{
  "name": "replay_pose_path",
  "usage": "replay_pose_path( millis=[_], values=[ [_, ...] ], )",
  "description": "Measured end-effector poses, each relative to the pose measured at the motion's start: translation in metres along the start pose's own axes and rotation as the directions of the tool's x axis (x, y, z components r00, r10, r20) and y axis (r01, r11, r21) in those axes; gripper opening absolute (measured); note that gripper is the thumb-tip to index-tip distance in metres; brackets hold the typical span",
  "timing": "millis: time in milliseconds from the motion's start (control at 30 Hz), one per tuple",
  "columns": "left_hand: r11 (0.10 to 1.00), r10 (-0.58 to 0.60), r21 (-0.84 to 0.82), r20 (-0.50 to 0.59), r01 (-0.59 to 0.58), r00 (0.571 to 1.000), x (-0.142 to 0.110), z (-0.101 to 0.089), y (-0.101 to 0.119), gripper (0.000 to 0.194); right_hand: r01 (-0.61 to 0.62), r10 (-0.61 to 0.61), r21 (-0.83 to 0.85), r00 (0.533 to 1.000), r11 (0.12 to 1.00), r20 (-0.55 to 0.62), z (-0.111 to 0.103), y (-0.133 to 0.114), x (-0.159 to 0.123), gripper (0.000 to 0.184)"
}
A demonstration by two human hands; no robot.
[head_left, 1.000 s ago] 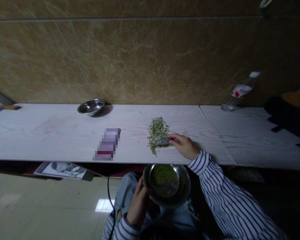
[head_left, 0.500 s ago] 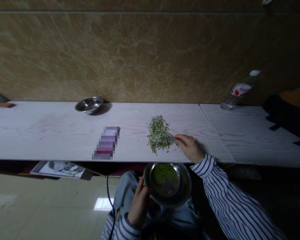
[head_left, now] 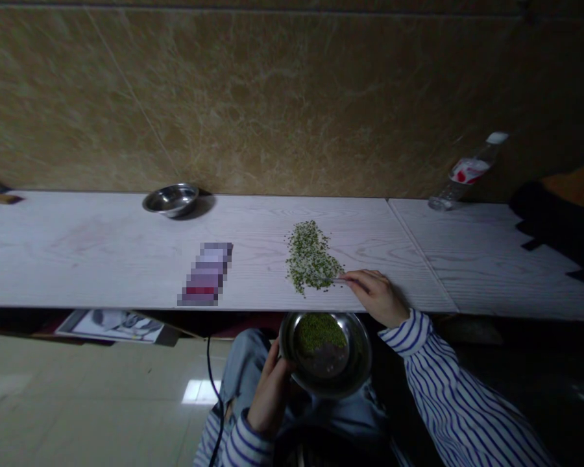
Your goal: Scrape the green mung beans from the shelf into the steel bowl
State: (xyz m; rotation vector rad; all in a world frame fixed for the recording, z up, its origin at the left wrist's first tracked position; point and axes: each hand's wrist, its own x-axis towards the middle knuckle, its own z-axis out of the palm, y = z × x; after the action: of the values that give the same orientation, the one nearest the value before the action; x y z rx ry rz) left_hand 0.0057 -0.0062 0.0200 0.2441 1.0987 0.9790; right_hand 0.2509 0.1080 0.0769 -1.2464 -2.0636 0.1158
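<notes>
Below the table's front edge, my left hand (head_left: 274, 389) grips the left side of a steel bowl (head_left: 361, 363), its thumb at the rim. Small green pieces, like mung beans (head_left: 321, 332), cover the far part of the bowl's bottom. On the tabletop lies a loose, thin spread of similar green pieces (head_left: 309, 250). My right hand (head_left: 377, 295) is at the spread's near right edge, fingers closed on a thin metal utensil (head_left: 328, 279). That utensil lies low across the near part of the spread; its exact kind is unclear.
A second steel bowl (head_left: 171, 200) sits by the wall on the left. A blurred-out flat item (head_left: 207, 274) lies left of the green pieces. At the right stand a clear plastic bottle (head_left: 462, 175) and dark cloth (head_left: 559, 227). A black cable (head_left: 209, 363) hangs by my leg.
My right hand and the thin utensil have moved slightly toward the table's front edge, across the green pieces. My left hand still holds the bowl. The view has tilted slightly.
</notes>
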Motion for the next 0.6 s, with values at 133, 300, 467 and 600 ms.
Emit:
replay_pose_path(
  millis=[133,300,467,600],
  values=[
    [1.0,0.016,0.013,0.013,-0.017,1.0,-0.001,0.0,0.0,0.086,0.015,-0.015,0.005,1.0,1.0,-0.007,-0.006,-0.003,-0.009,0.02],
    [1.0,0.0,0.024,-0.003,0.0,1.0,0.0,0.002,-0.001,0.085,-0.021,0.015,-0.06,0.995,0.998,-0.094,-0.01,-0.001,-0.015,0.018],
    [0.999,-0.004,0.036,-0.002,0.004,1.0,0.0,0.002,0.0,0.083,-0.017,0.01,-0.084,0.996,0.996,-0.093,-0.011,-0.004,-0.024,0.018],
    [1.0,0.0,0.018,0.002,0.0,1.0,0.0,0.001,-0.001,0.084,-0.007,-0.001,-0.093,0.996,0.996,-0.085,-0.015,-0.008,-0.03,0.018]
  ],
)
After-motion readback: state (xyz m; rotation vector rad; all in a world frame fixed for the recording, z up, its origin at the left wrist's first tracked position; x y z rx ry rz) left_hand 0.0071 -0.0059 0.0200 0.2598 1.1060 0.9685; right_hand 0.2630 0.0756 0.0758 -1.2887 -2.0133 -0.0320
